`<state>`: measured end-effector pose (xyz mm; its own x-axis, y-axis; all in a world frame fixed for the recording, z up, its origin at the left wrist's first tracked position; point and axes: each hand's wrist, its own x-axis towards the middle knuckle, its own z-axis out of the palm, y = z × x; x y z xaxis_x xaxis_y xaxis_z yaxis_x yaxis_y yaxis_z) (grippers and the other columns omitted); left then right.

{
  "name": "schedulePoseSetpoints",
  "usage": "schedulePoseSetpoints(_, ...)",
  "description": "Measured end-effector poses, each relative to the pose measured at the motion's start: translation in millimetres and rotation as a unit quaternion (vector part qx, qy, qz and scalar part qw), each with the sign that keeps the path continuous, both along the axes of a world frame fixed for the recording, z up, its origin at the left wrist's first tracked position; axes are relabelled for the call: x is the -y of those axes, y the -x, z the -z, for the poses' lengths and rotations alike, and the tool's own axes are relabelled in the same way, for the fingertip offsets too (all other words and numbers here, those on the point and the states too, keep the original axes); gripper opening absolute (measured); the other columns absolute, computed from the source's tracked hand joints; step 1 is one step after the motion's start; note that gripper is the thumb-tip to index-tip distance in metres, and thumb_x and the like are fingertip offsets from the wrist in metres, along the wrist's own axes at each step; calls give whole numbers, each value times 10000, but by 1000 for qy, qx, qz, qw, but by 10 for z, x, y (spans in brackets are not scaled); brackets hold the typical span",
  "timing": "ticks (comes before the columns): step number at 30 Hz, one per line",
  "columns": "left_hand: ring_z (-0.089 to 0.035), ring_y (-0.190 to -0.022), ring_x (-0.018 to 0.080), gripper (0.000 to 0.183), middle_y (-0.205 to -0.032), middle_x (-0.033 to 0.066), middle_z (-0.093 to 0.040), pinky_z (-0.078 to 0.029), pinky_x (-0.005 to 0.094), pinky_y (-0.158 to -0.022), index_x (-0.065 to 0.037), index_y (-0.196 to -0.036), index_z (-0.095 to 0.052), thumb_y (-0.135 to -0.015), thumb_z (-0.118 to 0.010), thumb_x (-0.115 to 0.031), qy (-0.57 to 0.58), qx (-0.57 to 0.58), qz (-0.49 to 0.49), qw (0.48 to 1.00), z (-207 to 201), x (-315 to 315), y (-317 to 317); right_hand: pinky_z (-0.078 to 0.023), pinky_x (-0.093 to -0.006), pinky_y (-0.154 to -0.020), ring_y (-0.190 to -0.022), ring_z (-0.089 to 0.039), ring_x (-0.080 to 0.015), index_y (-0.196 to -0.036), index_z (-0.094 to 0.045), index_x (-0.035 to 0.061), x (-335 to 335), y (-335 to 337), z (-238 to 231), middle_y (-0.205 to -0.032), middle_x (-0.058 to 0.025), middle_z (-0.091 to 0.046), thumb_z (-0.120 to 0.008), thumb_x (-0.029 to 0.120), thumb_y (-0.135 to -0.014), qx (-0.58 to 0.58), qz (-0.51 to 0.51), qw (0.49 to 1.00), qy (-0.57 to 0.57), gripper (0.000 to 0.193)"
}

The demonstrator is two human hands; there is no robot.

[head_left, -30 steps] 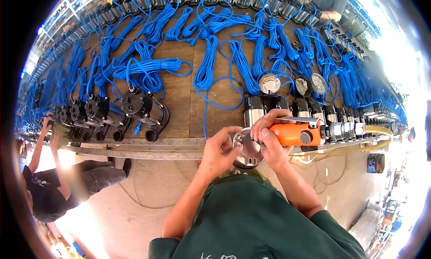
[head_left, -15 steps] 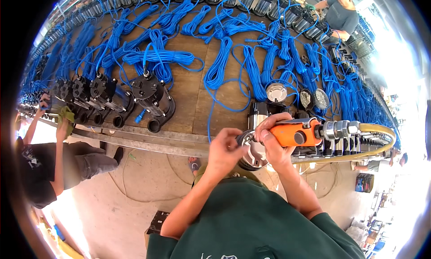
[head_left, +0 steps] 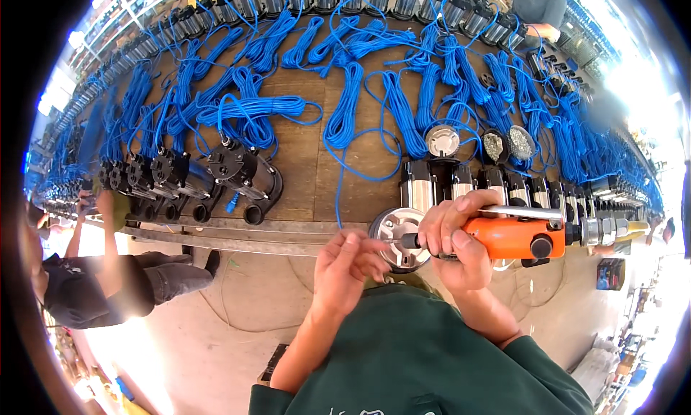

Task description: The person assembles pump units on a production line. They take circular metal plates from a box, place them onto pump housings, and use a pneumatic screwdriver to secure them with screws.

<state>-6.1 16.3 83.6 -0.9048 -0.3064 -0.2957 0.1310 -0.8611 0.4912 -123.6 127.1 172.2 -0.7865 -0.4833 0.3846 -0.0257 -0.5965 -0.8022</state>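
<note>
My right hand [head_left: 461, 246] is wrapped round an orange air screwdriver [head_left: 515, 240] with a silver lever. The tool lies almost level, its bit pointing left. Beneath the bit is a round silver metal housing [head_left: 404, 219] with a black rim, at the table's front edge. Just left of the bit tip, my left hand [head_left: 341, 267] is open, fingers loosely apart and partly over the rim. Whether a small screw sits on the bit I cannot make out.
Black-topped pumps [head_left: 241, 172] stand at the left, and silver cylinders [head_left: 417, 185] line the right front. Coiled blue cables [head_left: 345, 105] cover the table. Two dishes of small metal parts [head_left: 520, 143] sit beyond the tool. Co-workers are at the left [head_left: 108, 278] and back right [head_left: 538, 8].
The screwdriver has moved right and slightly down, uncovering its bit and more of the housing. My left hand has shifted slightly left and down, its fingers opening. The view has turned slightly.
</note>
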Motion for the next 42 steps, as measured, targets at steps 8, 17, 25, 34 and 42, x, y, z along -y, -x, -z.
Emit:
schedulePoseSetpoints(8, -686, -658, 259, 224, -918, 237, -676, -532, 287, -471, 9, -996, -494, -999, -468, -213, 20, -8, 74, 997, -154, -185, 131, -437, -301, -543, -526, -451, -136, -1046, -421, 51, -112, 18, 31, -622, -21, -431, -522, 133, -813, 30, 20, 999, 18, 266)
schedulePoseSetpoints(17, -647, -560, 206, 235, -836, 194, -680, -454, 251, -387, 5, -969, -514, -1005, -448, -218, 13, 67, 119, 991, -269, -243, 236, -437, -308, -549, -526, -440, -137, -1035, -408, 61, -255, 18, 110, -619, -19, -422, -509, 133, -797, 36, 46, 998, 28, 268)
schedulePoseSetpoints(25, -545, -454, 149, 250, -693, 115, -635, -355, 205, -343, -2, -954, -574, -993, -485, -232, -120, 77, 144, 979, -85, -292, 167, -459, -340, -622, -608, -488, -169, -1026, -391, 77, -442, -48, 170, -689, -41, -471, -506, 60, -823, 13, 5, 1000, 21, 234)
schedulePoseSetpoints(34, -563, -457, 163, 220, -708, 126, -654, -355, 214, -338, -17, -960, -576, -986, -500, -221, -118, 78, 160, 977, -95, -258, 139, -439, -304, -553, -521, -429, -133, -998, -381, 71, -337, -165, 94, -636, -14, -425, -496, 116, -807, 26, 74, 997, -7, 227)
schedulePoseSetpoints(42, -470, -385, 108, 224, -598, 67, -604, -308, 201, -347, -15, -980, -620, -971, -544, -226, 15, 131, 223, 966, -58, -182, 116, -443, -311, -575, -557, -468, -144, -1005, -383, 83, -416, -203, 146, -647, -19, -438, -569, 121, -830, -3, 33, 999, -32, 258)
